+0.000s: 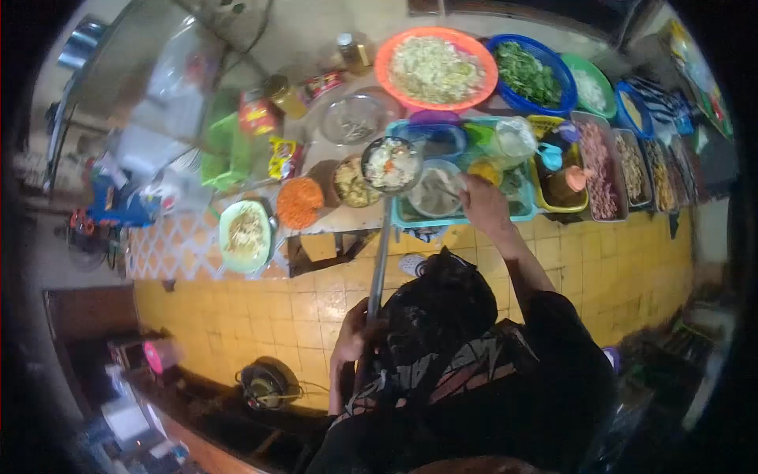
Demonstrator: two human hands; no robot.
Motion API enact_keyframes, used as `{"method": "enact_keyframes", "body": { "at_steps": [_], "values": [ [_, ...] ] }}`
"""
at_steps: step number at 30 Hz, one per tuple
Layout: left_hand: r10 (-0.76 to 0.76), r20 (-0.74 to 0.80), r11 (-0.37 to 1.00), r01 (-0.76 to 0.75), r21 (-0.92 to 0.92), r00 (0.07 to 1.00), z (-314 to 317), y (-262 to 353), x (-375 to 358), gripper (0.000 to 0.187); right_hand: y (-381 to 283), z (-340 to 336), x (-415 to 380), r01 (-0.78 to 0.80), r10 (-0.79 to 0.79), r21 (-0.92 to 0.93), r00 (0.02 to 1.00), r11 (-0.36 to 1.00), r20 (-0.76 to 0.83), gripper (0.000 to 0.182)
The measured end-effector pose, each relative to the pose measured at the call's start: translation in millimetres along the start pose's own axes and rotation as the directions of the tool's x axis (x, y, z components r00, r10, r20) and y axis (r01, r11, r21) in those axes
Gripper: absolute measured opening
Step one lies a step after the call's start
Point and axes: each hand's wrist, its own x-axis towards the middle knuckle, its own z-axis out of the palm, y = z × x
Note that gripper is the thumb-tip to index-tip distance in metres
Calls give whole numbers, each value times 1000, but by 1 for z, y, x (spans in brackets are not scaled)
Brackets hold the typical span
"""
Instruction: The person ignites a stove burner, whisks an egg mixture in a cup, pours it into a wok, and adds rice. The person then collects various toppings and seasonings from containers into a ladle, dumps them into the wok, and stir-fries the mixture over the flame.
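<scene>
My left hand [351,338], low in the middle of the head view, is wrapped round the long metal handle of a ladle [381,261]. The ladle's round bowl is held above the table edge and holds a pale chopped food mix [392,163] with orange bits. My right hand [483,207] is closed at the rim of a small clear bowl [436,188] containing a white, powder-like substance. A thin spoon-like thing seems to run from its fingers into this bowl, but it is blurred. The bowl sits in a turquoise tray [466,218].
Left of the ladle stand a bowl of browned pieces [357,182], grated orange food [300,202] and a pale green plate of food [245,235]. Behind are an orange basket of shredded cabbage [436,71] and a blue basket of greens [529,75]. Pink strips fill a container [598,170] rightward.
</scene>
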Motion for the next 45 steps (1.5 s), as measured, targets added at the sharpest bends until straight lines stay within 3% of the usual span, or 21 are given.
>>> {"method": "enact_keyframes", "body": {
  "at_steps": [2,4,6,9,10,11,13,15,17,19,21,22,24,25,27,31,33,39,41,43,45],
  "values": [
    [-3,21,1000,2,3,1000,-1,-4,0,30,28,-5,-22,-333,409,264,850,905,-332,29],
    [0,7,997,0,72,1000,4,11,0,32,62,-31,-43,-515,597,308,632,800,-494,44],
    [7,24,997,-8,81,1000,5,16,4,31,102,-50,-55,-782,834,343,380,521,-400,68],
    [91,55,984,-98,148,994,1,8,12,31,174,-44,-72,-677,586,122,517,726,-624,67],
    [181,83,960,-195,204,980,1,4,16,31,201,-41,-74,-404,447,206,708,891,-546,73],
    [184,85,961,-198,196,979,5,12,15,31,213,-24,-72,-402,441,198,710,894,-548,73],
    [-67,99,982,48,182,993,15,34,6,33,232,5,-70,-47,581,847,748,530,-321,70],
    [10,153,986,-35,161,988,12,13,10,34,222,1,-67,2,508,711,698,704,-505,69],
    [92,208,980,-126,154,974,12,12,10,34,202,-24,-65,-300,437,335,756,893,-487,68],
    [16,258,993,-45,107,966,19,23,0,34,156,-74,-46,-275,376,275,812,921,-448,69],
    [79,252,975,-127,181,965,20,12,2,33,121,-116,-29,-265,247,-106,956,958,-157,69],
    [109,264,965,-166,204,958,24,13,1,34,97,-133,-22,-256,239,-108,960,961,-148,69],
    [130,295,959,-195,206,947,27,2,3,33,49,-155,-6,-71,122,-369,985,927,118,65],
    [139,292,958,-203,201,946,30,-1,1,33,32,-155,-1,-64,114,-373,987,925,115,65],
    [91,324,985,-132,108,942,35,-4,-2,31,7,-155,0,207,-59,-645,968,735,244,60],
    [138,316,926,-235,294,939,42,-21,-2,49,-18,-156,-4,398,-44,-730,891,556,452,50],
    [284,322,890,-373,262,903,47,-33,-2,49,-19,-155,-5,367,35,-738,884,566,467,47],
    [27,356,961,-122,248,934,69,-25,-17,47,-6,-161,-14,368,-4,-710,889,601,458,45],
    [308,288,901,-375,217,907,78,-35,-11,39,8,-165,-10,262,60,-669,907,696,417,48],
    [249,287,935,-307,178,925,87,-31,-11,40,29,-165,-15,288,25,-636,900,716,436,56],
    [199,284,959,-246,139,938,96,-27,-5,40,46,-163,-22,115,31,-564,970,818,243,63]
  ]
}}
